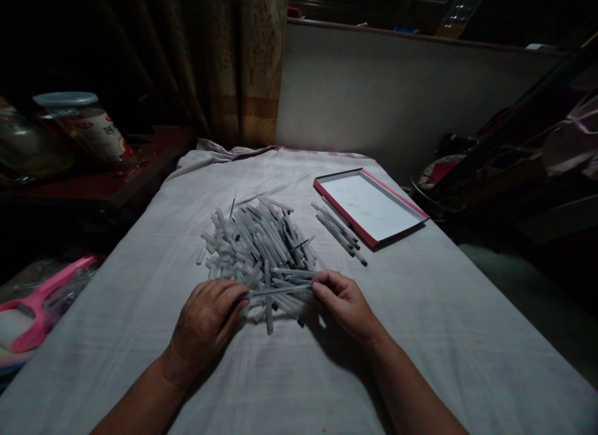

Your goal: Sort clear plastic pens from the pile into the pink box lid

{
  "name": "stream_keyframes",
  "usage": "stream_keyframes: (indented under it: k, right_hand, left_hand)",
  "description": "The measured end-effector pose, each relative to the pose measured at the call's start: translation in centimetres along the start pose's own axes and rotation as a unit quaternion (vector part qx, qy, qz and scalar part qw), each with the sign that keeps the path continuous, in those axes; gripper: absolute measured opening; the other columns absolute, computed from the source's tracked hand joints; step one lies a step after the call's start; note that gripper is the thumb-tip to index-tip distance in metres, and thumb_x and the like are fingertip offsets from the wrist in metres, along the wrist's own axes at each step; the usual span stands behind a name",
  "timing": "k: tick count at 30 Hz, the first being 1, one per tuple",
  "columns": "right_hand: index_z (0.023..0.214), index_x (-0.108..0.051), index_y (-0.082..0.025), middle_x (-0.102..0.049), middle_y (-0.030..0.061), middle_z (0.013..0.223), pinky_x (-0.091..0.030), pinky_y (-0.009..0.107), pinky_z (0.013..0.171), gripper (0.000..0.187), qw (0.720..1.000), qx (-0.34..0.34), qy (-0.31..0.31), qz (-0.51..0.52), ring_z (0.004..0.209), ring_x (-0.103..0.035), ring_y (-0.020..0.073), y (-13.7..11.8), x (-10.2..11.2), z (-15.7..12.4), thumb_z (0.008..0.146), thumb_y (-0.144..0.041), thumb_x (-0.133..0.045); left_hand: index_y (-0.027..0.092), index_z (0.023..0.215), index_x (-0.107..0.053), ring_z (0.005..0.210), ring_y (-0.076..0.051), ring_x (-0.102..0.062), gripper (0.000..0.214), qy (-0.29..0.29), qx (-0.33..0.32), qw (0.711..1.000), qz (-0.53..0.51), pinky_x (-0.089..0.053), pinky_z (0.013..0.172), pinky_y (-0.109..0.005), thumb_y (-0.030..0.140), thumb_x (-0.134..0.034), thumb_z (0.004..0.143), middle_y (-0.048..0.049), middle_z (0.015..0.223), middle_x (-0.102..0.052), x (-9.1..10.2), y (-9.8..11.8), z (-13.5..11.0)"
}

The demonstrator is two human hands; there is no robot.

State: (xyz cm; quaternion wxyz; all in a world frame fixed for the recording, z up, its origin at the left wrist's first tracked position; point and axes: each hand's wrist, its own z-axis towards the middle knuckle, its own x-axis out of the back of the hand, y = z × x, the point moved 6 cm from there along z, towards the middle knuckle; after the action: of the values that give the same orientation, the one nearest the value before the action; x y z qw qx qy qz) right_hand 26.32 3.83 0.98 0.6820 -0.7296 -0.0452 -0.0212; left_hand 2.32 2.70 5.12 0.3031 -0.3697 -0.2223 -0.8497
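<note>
A slim, greyish pen is stretched level between my two hands, just in front of the pile. My left hand pinches its left end between thumb and fingers. At the other end, my right hand grips it with thumb and forefinger. Behind and under it lies a loose heap of clear pen barrels and pen parts, some with dark tips or caps. To the right of the heap, several assembled-looking pens lie side by side, next to a shallow red-edged box lid with a white inside.
A whitish checked cloth covers the table. On the left, a dark red side table holds a lidded jar. A pink plastic handle sticks up at the left edge. A curtain and pale wall stand behind.
</note>
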Motion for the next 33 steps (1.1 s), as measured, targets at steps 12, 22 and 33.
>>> stream_keyframes:
  k: [12, 22, 33]
  right_hand:
    - [0.085, -0.071, -0.02, -0.07, 0.004, 0.082, -0.049, 0.031, 0.074, 0.015, 0.995, 0.086, 0.033, -0.043, 0.078, -0.063, 0.0189, -0.8, 0.4, -0.3, 0.075, -0.03, -0.067]
    - [0.08, -0.069, -0.019, -0.069, 0.0034, 0.077, -0.051, 0.03, 0.068, 0.016, 0.998, 0.053, 0.038, -0.024, 0.073, -0.063, 0.0181, -0.2, 0.4, -0.1, 0.073, -0.033, -0.071]
    - [0.083, -0.07, -0.019, -0.069, 0.0036, 0.079, -0.051, 0.03, 0.071, 0.017, 0.998, 0.042, 0.042, -0.015, 0.075, -0.063, 0.0183, 0.2, 0.5, 0.0, 0.072, -0.033, -0.071]
  left_hand:
    - [0.018, 0.096, -0.059, 0.07, -0.018, -0.061, 0.018, -0.018, 0.01, 0.999, -0.027, -0.047, 0.07, -0.031, 0.028, -0.045, 0.099, -0.003, 0.077, -0.067, -0.5, -0.3, -0.5]
    - [0.018, 0.096, -0.058, 0.07, -0.018, -0.061, 0.016, -0.023, 0.001, 0.999, -0.028, -0.047, 0.071, -0.031, 0.027, -0.045, 0.099, -0.003, 0.078, -0.067, -0.7, 0.0, -0.3]
    - [0.018, 0.093, -0.059, 0.067, -0.018, -0.059, 0.02, -0.03, 0.012, 0.999, -0.032, -0.045, 0.067, -0.03, 0.028, -0.043, 0.099, -0.0024, 0.074, -0.065, -0.8, -0.2, -0.4]
